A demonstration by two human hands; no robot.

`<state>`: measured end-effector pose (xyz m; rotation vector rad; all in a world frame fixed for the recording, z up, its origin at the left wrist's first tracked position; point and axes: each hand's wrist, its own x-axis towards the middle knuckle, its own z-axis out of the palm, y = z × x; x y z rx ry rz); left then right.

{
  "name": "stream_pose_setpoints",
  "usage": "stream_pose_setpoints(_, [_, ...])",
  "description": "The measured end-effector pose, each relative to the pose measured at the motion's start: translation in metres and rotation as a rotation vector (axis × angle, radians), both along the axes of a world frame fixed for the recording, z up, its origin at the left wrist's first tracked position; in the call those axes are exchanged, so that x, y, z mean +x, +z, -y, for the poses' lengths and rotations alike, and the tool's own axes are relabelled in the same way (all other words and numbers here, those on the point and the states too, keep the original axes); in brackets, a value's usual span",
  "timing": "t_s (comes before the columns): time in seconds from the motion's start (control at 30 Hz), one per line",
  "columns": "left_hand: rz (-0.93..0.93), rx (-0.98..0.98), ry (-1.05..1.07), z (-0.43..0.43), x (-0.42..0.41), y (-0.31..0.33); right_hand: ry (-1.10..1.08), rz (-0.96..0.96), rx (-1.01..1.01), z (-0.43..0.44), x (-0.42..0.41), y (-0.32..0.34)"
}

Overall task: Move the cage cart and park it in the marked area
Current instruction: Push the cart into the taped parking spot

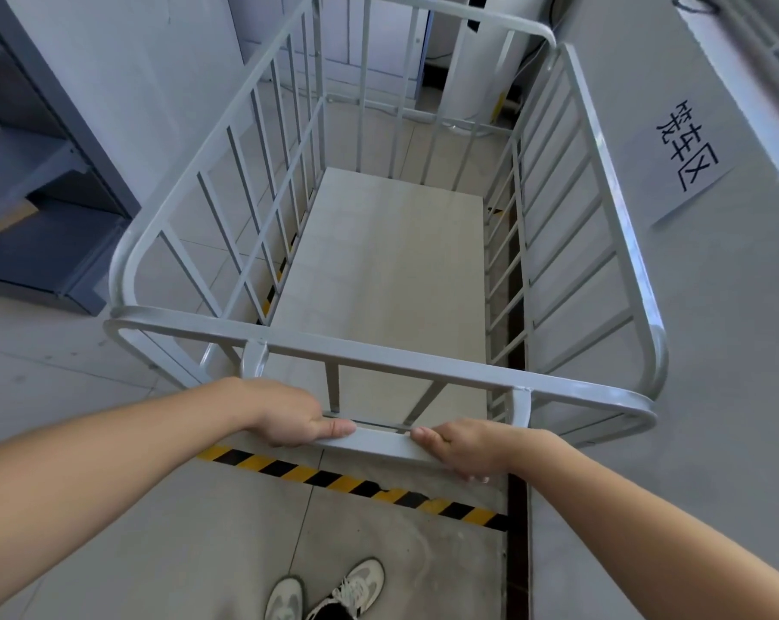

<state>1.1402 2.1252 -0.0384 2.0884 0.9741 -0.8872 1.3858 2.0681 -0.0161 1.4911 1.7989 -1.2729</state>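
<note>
The cage cart (611, 181) is a pale grey barred metal frame with a bare light floor panel, standing straight ahead of me. Its push handle (381, 443) is a flat grey bar at the near end. My left hand (296, 416) grips the handle's left part and my right hand (461, 447) grips its right part, thumbs on top. Yellow-and-black striped tape (356, 483) runs across the floor just under the handle, and more striped tape (276, 279) shows along the cart's left side. The cart's body lies beyond the near tape line.
A white wall (714, 351) runs close along the cart's right side, with a paper sign (680, 167) bearing Chinese characters. Blue-grey metal shelving (43, 208) stands at the left. White cabinets or appliances (378, 47) are beyond the cart's far end. My shoes (334, 592) are on the grey floor.
</note>
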Motion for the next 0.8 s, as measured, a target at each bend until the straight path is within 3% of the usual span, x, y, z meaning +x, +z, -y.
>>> stream_pose_setpoints(0.3, [-0.026, -0.055, 0.069, -0.001, -0.001, 0.009, -0.033, 0.052, -0.005, 0.003, -0.007, 0.004])
stream_pose_setpoints(0.8, [0.185, 0.111, 0.103, -0.003, -0.024, 0.045, -0.139, 0.176, 0.195, 0.015, -0.016, 0.008])
